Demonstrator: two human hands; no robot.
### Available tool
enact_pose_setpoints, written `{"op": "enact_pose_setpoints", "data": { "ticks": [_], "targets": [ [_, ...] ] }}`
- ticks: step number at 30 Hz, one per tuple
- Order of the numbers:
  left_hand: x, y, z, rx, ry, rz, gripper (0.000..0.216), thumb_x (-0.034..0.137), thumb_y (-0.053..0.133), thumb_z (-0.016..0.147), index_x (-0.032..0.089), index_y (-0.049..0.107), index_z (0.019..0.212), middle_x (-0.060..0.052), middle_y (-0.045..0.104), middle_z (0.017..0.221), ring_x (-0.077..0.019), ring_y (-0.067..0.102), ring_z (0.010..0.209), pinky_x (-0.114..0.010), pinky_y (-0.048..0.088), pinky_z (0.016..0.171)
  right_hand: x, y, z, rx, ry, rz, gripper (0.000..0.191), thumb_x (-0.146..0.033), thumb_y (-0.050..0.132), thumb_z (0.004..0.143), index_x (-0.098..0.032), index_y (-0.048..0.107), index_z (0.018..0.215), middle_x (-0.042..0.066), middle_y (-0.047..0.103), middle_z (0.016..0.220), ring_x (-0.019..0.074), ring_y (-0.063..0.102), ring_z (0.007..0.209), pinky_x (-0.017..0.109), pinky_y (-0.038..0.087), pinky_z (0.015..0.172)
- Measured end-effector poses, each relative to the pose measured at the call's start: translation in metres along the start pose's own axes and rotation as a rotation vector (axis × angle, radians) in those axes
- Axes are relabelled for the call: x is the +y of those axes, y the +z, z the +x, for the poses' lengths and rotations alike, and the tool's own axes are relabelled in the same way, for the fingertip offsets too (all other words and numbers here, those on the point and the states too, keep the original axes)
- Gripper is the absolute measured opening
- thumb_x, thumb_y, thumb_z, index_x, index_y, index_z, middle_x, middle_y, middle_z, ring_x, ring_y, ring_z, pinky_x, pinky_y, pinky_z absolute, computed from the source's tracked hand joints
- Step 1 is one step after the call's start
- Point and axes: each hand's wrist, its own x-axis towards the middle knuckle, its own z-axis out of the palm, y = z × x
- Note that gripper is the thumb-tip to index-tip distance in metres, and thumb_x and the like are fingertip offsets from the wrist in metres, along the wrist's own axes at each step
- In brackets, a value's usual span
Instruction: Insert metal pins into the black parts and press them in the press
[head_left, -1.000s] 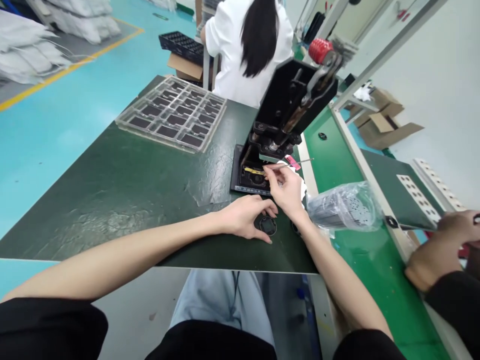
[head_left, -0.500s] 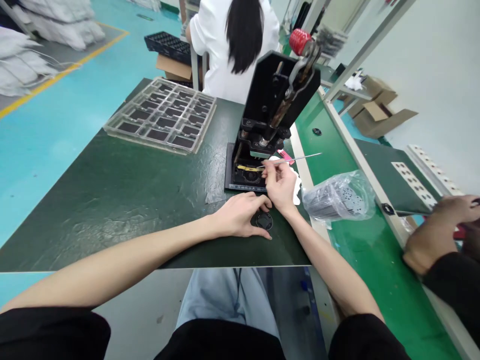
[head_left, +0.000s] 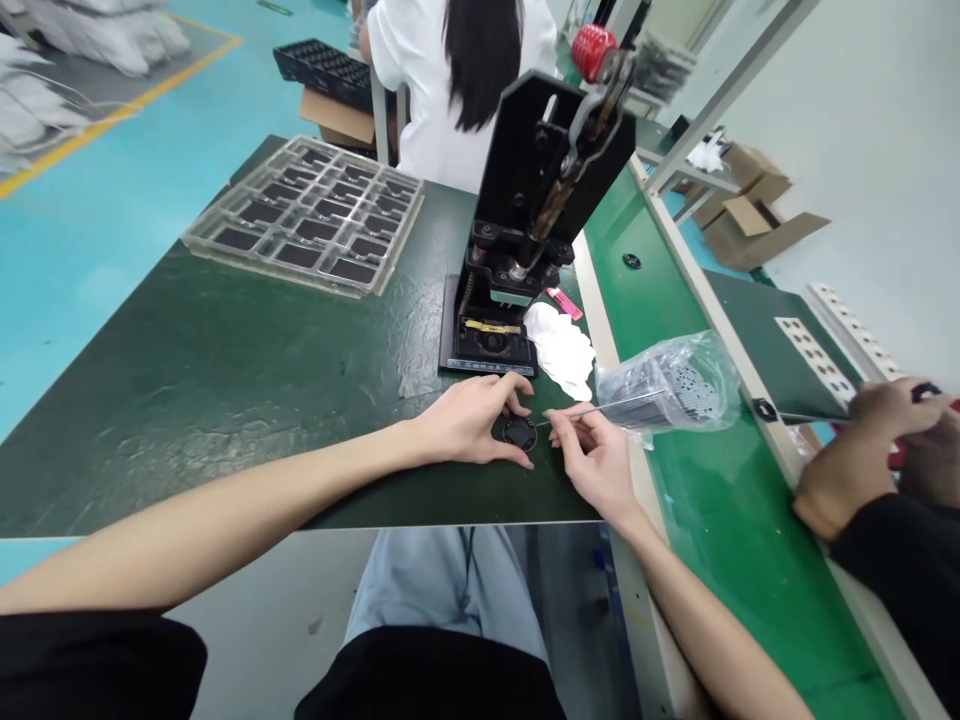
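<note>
On the green tabletop, the thumb and fingers of my left hand (head_left: 469, 425) curve round the edge of a flat, round black part (head_left: 519, 432), keeping it against the surface. My right hand (head_left: 596, 455) pinches a thin metal rod (head_left: 626, 401), its near tip pointing at the right rim of that part. Just beyond my hands stands a black hand press (head_left: 525, 210) with a red-knobbed lever. Its base (head_left: 491, 343) carries a yellow strip and a round recess. A crumpled white cloth (head_left: 561, 350) lies beside the press.
A clear tray (head_left: 300, 220) of black pieces sits at the back left. A plastic bag of grey rods (head_left: 667, 385) lies on the green strip to the right. One co-worker (head_left: 427, 90) sits ahead; another's hands (head_left: 877, 440) are at the right edge.
My right hand has drawn back from the press base with the rod and come down beside the round black part. My left hand stays around that part. The whole view has shifted slightly.
</note>
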Motion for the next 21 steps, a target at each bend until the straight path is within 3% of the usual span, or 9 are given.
{"op": "enact_pose_setpoints", "data": {
  "ticks": [8,17,21],
  "targets": [
    [0.002,-0.002,0.000,-0.013,-0.005,0.004,0.081,0.045,0.100,0.062,0.022,0.050,0.121,-0.004,0.076,0.106,-0.0278,0.072,0.106,-0.037,0.052,0.091,0.009,0.003,-0.001,0.006,-0.108,-0.139,0.024,-0.035,0.059,0.102,-0.018,0.068,0.088,0.003,0.068,0.073,0.0138,0.064,0.060,0.025,0.050,0.054],
    [0.002,-0.001,0.001,-0.015,-0.013,-0.035,0.081,0.043,0.100,0.063,0.021,0.048,0.121,-0.004,0.075,0.106,-0.0279,0.072,0.106,-0.035,0.052,0.088,-0.002,0.003,0.001,-0.016,-0.325,-0.298,0.017,-0.021,0.055,0.102,-0.019,0.063,0.086,0.002,0.066,0.073,0.0126,0.061,0.057,0.024,0.046,0.053],
    [0.001,0.001,0.002,-0.011,-0.022,-0.042,0.081,0.042,0.100,0.063,0.021,0.048,0.121,-0.004,0.075,0.105,-0.0280,0.072,0.104,-0.035,0.052,0.087,-0.003,0.004,0.004,-0.004,-0.351,-0.315,0.015,-0.017,0.055,0.101,-0.018,0.060,0.086,0.002,0.065,0.074,0.0125,0.063,0.060,0.023,0.047,0.055]
  ]
}}
